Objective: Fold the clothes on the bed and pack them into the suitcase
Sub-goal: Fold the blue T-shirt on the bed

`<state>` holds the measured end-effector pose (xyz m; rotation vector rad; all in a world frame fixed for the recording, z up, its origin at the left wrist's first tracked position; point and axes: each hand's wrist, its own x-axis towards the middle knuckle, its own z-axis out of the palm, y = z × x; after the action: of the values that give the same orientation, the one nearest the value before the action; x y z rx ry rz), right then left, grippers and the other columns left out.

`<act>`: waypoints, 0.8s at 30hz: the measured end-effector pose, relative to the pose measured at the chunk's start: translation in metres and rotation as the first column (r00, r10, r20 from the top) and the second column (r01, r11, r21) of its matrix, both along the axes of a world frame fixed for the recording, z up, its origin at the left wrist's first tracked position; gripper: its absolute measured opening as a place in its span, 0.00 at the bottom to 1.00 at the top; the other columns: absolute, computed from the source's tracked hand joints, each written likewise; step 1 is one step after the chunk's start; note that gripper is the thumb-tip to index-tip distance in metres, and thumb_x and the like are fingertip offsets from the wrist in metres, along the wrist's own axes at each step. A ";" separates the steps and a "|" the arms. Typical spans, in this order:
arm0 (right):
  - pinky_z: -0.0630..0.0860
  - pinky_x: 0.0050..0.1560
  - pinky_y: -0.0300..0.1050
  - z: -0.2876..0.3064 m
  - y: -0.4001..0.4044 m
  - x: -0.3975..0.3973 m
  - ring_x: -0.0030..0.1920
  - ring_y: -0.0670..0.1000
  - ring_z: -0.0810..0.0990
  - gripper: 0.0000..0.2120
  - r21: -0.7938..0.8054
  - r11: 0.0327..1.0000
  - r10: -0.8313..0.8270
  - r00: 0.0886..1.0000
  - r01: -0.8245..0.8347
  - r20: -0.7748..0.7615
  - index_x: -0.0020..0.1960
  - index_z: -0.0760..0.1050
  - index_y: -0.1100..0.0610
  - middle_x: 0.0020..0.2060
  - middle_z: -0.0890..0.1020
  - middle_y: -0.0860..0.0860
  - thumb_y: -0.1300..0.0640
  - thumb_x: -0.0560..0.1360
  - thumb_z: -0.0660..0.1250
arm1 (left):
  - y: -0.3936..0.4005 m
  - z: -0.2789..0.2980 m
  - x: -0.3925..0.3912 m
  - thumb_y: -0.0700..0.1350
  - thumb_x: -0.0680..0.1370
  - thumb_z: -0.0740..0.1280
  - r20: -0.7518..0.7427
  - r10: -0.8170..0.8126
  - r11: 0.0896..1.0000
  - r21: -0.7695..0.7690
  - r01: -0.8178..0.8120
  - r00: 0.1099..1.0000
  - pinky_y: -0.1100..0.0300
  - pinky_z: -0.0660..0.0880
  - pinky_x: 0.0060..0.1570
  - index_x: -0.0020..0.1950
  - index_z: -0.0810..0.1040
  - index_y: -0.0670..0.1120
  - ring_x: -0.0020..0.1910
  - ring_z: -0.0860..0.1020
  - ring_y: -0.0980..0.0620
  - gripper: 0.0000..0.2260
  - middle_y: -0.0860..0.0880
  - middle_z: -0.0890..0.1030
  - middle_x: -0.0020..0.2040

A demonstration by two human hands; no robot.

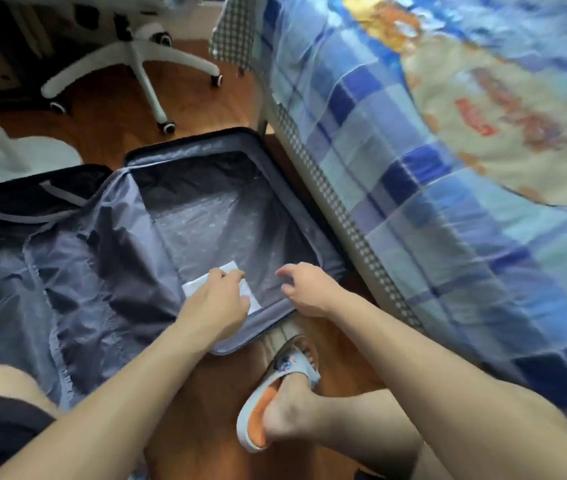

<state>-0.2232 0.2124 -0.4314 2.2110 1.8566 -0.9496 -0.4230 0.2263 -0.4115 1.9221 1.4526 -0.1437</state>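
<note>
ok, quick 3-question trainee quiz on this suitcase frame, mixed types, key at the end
1. True or false: folded clothes already lie in the open suitcase.
2. The white paper in the suitcase is touched by which hand? A) left hand B) right hand C) neither
3. Fill in: the suitcase lies on the floor beside the ____.

Key: 1 false; 2 A; 3 bed

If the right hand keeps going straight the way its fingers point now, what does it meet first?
Probably the grey lining on the floor of the open suitcase half. The right hand sits at the near rim, fingers curled and pointing in and down; the white paper lies off to its left. Depth is unclear.
</note>
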 end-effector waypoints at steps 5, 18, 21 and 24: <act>0.70 0.66 0.46 0.168 -0.154 0.093 0.65 0.54 0.76 0.17 0.362 0.880 -0.346 0.937 0.307 0.046 0.67 0.77 0.52 0.64 0.80 0.54 0.55 0.80 0.62 | -0.064 0.118 0.136 0.50 0.77 0.63 0.483 -0.208 0.975 0.176 0.139 0.851 0.58 0.76 0.50 0.62 0.79 0.53 0.45 0.80 0.54 0.15 0.51 0.81 0.55; 0.67 0.67 0.50 0.273 -0.584 0.238 0.68 0.57 0.69 0.17 0.643 0.282 -0.957 0.256 0.712 0.136 0.67 0.75 0.51 0.65 0.76 0.51 0.49 0.80 0.64 | -0.323 0.231 0.392 0.48 0.81 0.66 0.342 -0.869 0.480 0.407 0.777 0.358 0.58 0.76 0.52 0.66 0.79 0.52 0.56 0.79 0.51 0.13 0.51 0.80 0.63; 0.58 0.77 0.53 0.251 -0.619 0.237 0.79 0.57 0.53 0.39 0.380 0.303 -0.949 0.238 0.874 0.208 0.81 0.55 0.50 0.80 0.56 0.51 0.35 0.76 0.64 | -0.318 0.201 0.412 0.50 0.81 0.64 0.112 -0.928 0.370 0.403 0.837 0.357 0.59 0.74 0.54 0.71 0.75 0.52 0.58 0.78 0.51 0.17 0.48 0.76 0.68; 0.50 0.79 0.55 0.228 -0.614 0.229 0.80 0.57 0.40 0.48 0.330 0.290 -0.945 0.215 0.898 0.245 0.82 0.39 0.50 0.81 0.39 0.52 0.33 0.75 0.63 | -0.297 0.174 0.411 0.50 0.82 0.62 -0.179 -0.939 0.228 0.314 0.922 0.294 0.60 0.73 0.56 0.73 0.72 0.53 0.63 0.75 0.51 0.19 0.50 0.72 0.71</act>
<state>0.0060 -0.4018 -0.2036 3.2523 0.1676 -0.2962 -0.0122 -0.0708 -0.2379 2.8672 0.0007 -0.3929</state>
